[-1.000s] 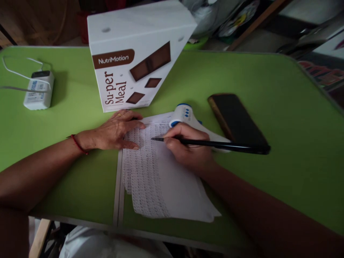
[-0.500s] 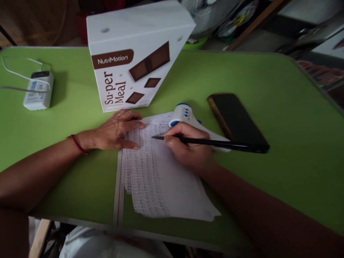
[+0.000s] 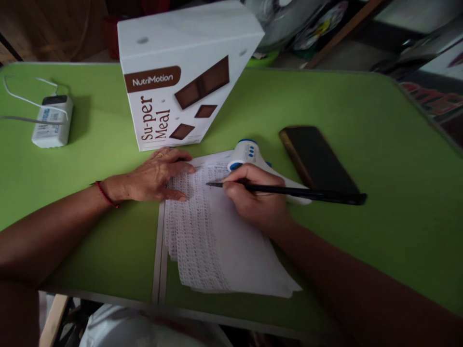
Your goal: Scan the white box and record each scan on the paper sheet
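A stack of white printed sheets (image 3: 217,241) lies on the green table (image 3: 379,159), covered with rows of small print. My left hand (image 3: 159,174) rests flat on the stack's upper left corner, fingers spread, a red thread at the wrist. My right hand (image 3: 255,195) grips a long black pen (image 3: 304,193), its tip touching the paper near the top rows. Just behind my right hand lies a white and blue thermometer-like device (image 3: 248,153), partly hidden by the hand.
A white NutriMotion Su-per Meal box (image 3: 181,72) stands behind the paper. A dark phone (image 3: 314,159) lies to the right of the pen. A small white device with a cord (image 3: 52,120) sits at the far left. The table's seam and front edge run close below the sheets.
My right hand and the pen have shifted slightly to the right along the upper rows. The left hand has stayed in place.
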Available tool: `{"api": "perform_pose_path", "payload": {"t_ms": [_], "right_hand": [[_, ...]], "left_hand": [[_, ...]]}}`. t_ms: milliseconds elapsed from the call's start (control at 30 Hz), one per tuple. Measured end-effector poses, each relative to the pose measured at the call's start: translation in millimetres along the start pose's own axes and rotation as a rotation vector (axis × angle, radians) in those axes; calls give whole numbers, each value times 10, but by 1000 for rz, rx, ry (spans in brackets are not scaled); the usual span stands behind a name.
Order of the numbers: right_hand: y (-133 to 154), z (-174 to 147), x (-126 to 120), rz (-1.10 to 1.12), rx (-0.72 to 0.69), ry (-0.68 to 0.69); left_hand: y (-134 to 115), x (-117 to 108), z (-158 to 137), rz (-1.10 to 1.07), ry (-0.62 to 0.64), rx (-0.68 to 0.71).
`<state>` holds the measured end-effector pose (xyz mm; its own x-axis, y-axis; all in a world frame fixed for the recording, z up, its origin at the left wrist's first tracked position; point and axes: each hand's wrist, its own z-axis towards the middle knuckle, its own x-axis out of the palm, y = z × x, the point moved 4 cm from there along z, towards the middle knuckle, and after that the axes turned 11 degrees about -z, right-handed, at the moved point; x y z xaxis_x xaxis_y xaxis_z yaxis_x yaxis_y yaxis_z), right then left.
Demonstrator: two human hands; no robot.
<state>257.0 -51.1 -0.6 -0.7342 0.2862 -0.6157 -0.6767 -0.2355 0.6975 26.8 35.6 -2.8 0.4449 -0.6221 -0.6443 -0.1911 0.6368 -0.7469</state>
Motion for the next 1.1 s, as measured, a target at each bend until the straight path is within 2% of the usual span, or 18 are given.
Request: {"api": "perform_pose_path", "payload": {"t_ms": [133,333,533,867,933,1000,1100], "right_hand": [[-7,-3,-1,-20,-23,13],[30,2,-1,-10,-42,-38],[59,33,-12,3,-40,-2],[3,-50,22,-23,-55,-58],[18,-59,11,-97,-124,-98],[67,-63,-6,-195,-292,-129],[135,-79,10,-398,-600,-43]], "left_hand": [[12,4,0,-5,0,6],[19,-6,-8,-18,-7,17],[17,0,-8,-24,-11,26],[2,4,-21,42,-7,53],[-42,27,-35,113,-25,108],[-109,38,-56,233,-89,186],[-232,-44,-101,450,-356,362]]}}
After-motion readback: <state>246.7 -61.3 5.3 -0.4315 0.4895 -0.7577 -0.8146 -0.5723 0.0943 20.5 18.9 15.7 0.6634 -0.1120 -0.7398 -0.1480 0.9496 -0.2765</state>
